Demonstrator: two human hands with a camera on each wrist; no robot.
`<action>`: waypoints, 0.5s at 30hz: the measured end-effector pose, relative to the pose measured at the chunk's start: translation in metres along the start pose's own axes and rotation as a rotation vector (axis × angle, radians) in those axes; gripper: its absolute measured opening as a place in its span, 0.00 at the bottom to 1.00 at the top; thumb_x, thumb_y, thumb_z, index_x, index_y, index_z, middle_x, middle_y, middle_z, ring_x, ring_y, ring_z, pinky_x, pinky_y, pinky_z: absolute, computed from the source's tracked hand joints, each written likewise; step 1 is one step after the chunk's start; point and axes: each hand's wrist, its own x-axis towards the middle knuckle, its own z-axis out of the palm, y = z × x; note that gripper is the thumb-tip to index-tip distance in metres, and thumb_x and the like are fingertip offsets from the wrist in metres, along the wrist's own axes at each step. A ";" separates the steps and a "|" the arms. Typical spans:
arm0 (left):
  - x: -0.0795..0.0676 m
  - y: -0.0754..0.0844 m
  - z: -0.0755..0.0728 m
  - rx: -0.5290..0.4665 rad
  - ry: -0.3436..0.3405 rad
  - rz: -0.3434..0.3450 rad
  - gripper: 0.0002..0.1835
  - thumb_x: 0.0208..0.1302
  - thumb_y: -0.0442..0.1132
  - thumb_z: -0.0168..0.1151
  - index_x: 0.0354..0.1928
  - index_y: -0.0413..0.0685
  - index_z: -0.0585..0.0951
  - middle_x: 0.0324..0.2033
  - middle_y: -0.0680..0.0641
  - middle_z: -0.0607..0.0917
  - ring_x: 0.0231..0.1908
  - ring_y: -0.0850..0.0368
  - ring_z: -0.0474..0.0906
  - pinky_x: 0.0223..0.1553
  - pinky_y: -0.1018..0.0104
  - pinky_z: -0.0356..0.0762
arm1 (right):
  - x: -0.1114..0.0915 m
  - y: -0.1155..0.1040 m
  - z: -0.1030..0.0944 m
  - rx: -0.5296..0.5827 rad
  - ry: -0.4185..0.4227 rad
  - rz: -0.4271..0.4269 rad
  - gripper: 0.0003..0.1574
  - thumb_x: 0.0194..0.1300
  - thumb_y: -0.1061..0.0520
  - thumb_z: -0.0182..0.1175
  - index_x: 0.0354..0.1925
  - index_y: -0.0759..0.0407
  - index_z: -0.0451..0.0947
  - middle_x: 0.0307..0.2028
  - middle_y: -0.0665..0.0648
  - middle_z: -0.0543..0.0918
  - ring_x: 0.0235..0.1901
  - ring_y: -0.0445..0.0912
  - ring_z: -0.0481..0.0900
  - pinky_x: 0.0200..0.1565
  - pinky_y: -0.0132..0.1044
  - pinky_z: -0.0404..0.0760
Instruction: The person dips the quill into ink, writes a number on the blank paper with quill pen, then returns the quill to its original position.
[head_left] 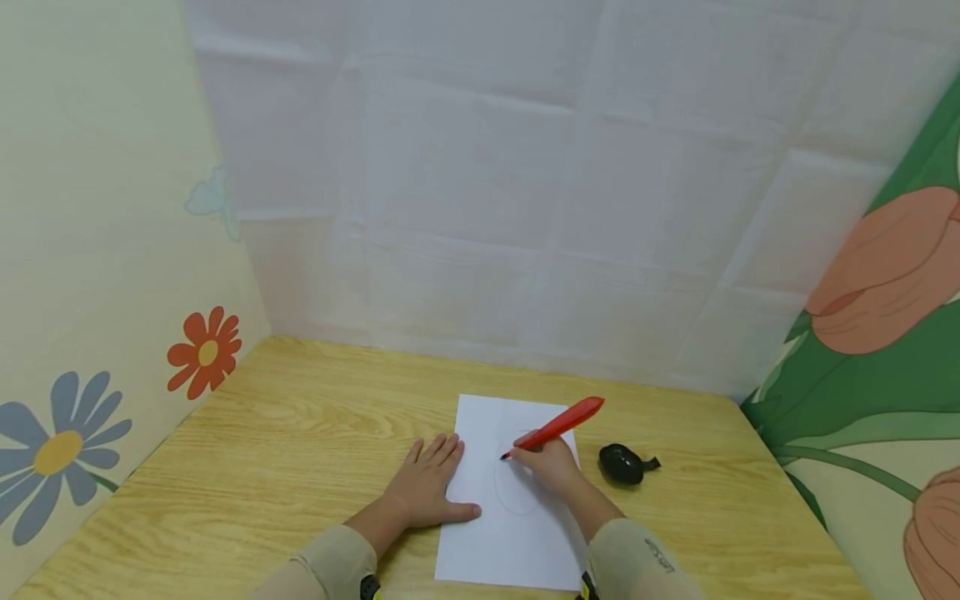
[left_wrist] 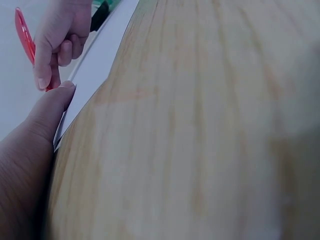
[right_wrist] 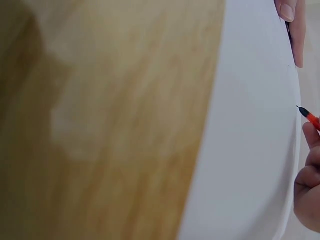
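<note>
A white sheet of paper (head_left: 480, 550) lies on the wooden table. My right hand (head_left: 557, 468) pinches a red pen (head_left: 564, 421) with a black tip over the upper part of the sheet. A faint curved line, like part of an oval, shows on the paper below the tip. My left hand (head_left: 429, 483) rests flat at the sheet's left edge, its thumb reaching onto the paper. In the left wrist view the left thumb (left_wrist: 47, 112) shows near the paper's edge. The pen's dark tip (right_wrist: 303, 111) stands at the sheet's surface in the right wrist view.
Right of the sheet lies a shiny black rounded object (head_left: 621, 464) with a short tab; its kind is unclear. The wooden table (head_left: 300, 442) runs back to a white creased cloth (head_left: 465, 167). Flower-patterned walls stand at left and right.
</note>
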 end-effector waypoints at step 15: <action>0.002 -0.001 0.003 0.003 0.009 0.005 0.60 0.52 0.79 0.53 0.76 0.43 0.56 0.76 0.43 0.55 0.77 0.45 0.47 0.75 0.41 0.40 | -0.002 -0.003 0.002 0.000 0.000 -0.005 0.11 0.58 0.57 0.67 0.40 0.61 0.83 0.36 0.56 0.86 0.33 0.44 0.76 0.38 0.34 0.77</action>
